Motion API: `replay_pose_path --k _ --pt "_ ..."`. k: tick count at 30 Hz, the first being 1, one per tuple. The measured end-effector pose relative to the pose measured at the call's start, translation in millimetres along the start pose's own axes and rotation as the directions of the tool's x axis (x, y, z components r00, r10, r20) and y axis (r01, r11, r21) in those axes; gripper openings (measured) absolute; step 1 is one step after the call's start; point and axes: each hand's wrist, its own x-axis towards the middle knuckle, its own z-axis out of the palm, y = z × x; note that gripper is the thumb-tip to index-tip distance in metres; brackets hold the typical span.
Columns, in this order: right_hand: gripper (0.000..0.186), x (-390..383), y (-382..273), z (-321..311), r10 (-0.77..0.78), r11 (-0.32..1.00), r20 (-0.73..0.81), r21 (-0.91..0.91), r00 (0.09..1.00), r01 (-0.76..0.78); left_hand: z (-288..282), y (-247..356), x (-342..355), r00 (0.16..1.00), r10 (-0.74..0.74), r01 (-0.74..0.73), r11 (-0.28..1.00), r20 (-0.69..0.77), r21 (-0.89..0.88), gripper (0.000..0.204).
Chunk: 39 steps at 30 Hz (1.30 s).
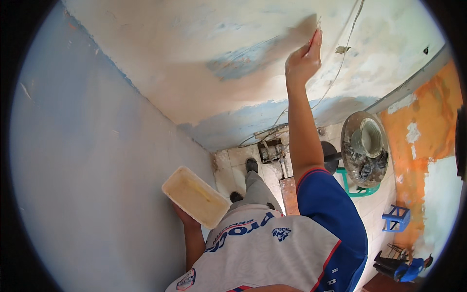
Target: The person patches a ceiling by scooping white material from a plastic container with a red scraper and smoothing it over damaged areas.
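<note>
My right hand (304, 64) is raised against the patchy cream and blue wall (194, 53), fingers closed around a thin tool (319, 23). Only a narrow edge of that tool shows, so its kind is unclear. Down at my left side, my left hand (186, 214) supports a rectangular off-white plastic tub (194, 194) from beneath and behind. Its inside carries pale, yellowish smears, and most of my left fingers are hidden by it. Darker and bluish patches mark the wall left of my right hand.
A loose cable (335, 78) hangs down the wall. At right, a round stained table (351, 127) bears a bucket (370, 138), with a green stool (346, 182) below. Beyond are a blue stool (398, 218) and another person (412, 270). Pipework (271, 152) lies in a floor opening ahead.
</note>
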Motion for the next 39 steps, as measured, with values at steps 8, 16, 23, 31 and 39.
replay_pose_path --k 8,16,23,31,39 --pt "0.05 -172.5 -70.7 3.2 -0.088 0.982 0.405 0.187 0.91 0.011 7.2 4.8 -4.2 0.999 -0.017 0.015 0.999 -0.05 -0.044 0.058" --pt "0.046 -100.4 -53.5 23.4 0.044 0.999 0.035 -0.028 0.998 -0.043 -0.7 8.1 -11.6 0.998 -0.03 0.029 0.999 -0.059 -0.023 0.058" --pt "0.057 -208.6 -78.1 69.3 -0.057 0.998 0.24 0.017 0.969 0.054 -1.8 5.0 -12.4 0.996 -0.07 0.068 0.997 -0.056 -0.028 0.059" --pt "0.044 -224.4 -91.0 1.5 -0.004 0.987 0.396 0.152 0.918 -0.061 -6.5 1.6 -20.0 0.995 -0.075 0.072 0.996 -0.072 -0.044 0.059" --pt "0.057 -201.4 -53.8 55.7 -0.13 0.991 0.333 0.033 0.934 0.127 -3.5 -2.7 -20.6 0.994 -0.086 0.082 0.994 -0.061 -0.07 0.06"
